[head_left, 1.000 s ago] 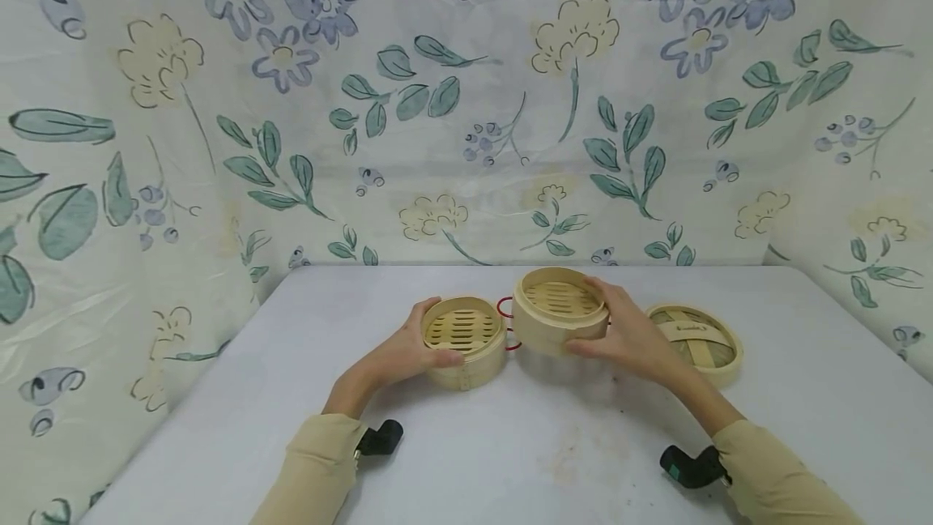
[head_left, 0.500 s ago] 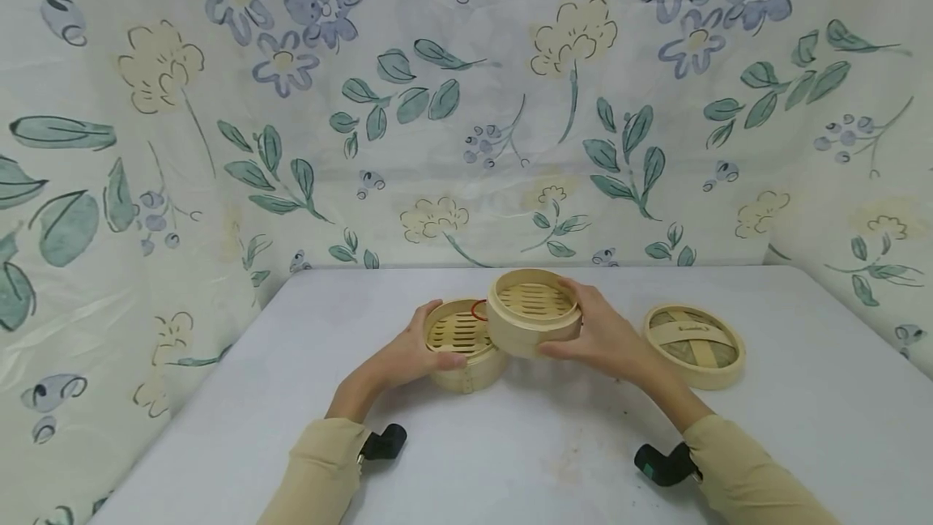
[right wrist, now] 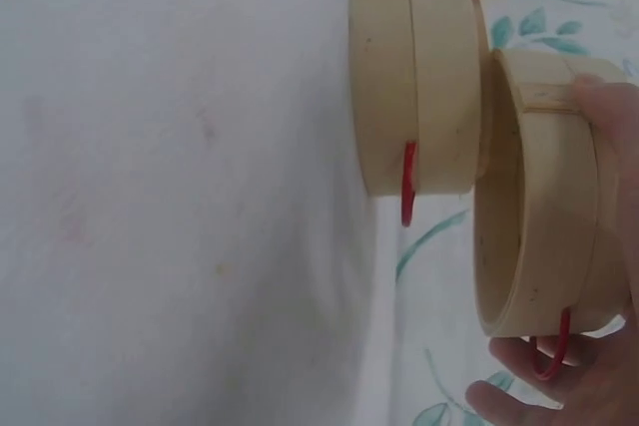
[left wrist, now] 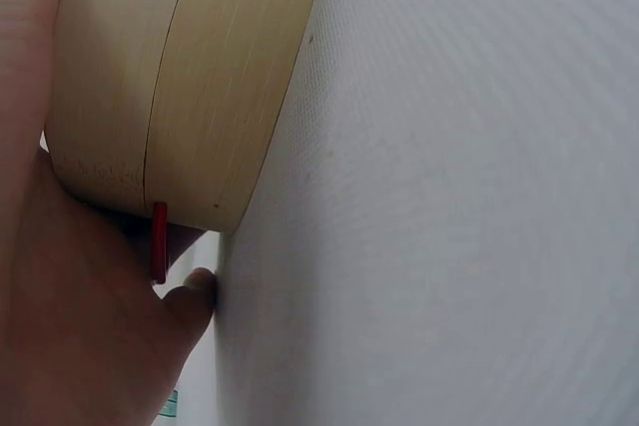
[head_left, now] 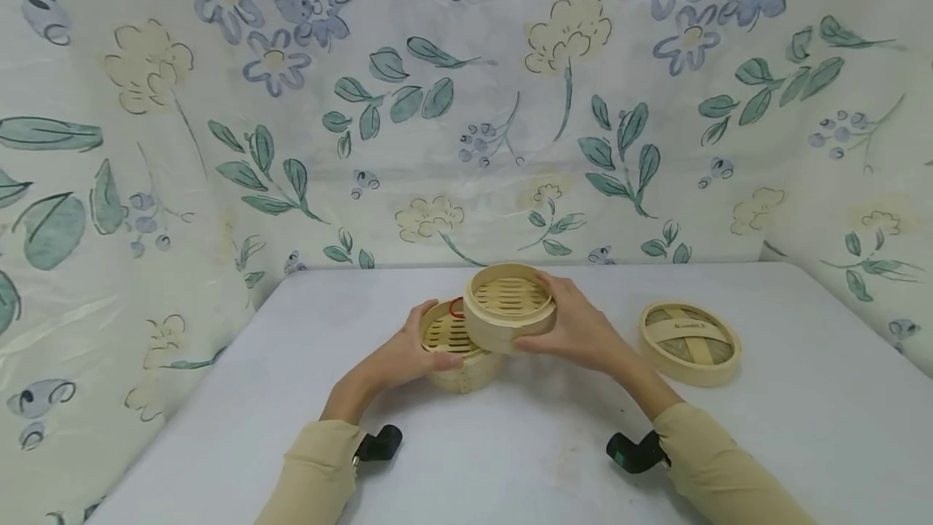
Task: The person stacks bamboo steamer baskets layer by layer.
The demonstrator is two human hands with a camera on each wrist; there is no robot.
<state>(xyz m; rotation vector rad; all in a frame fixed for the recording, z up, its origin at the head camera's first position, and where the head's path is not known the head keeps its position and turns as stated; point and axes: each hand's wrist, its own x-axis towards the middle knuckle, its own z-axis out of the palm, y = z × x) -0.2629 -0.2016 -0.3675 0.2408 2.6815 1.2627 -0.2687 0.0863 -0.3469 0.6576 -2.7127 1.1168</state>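
Head view: raised steamer tier (head_left: 509,308) half-hides lower tier (head_left: 453,347).

Raised steamer tier (head_left: 509,308) partly over tabled tier (head_left: 453,347); lid (head_left: 689,341) right.

Matt pale bamboo steamer baskets (head_left: 509,306), woven bamboo lid (head_left: 690,340), smooth matt white table (head_left: 802,395)

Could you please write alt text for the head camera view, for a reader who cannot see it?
A person's right hand holds a bamboo steamer tier raised partly over a second steamer tier, which the left hand steadies on a white table. A woven bamboo lid lies to the right, against a floral backdrop.
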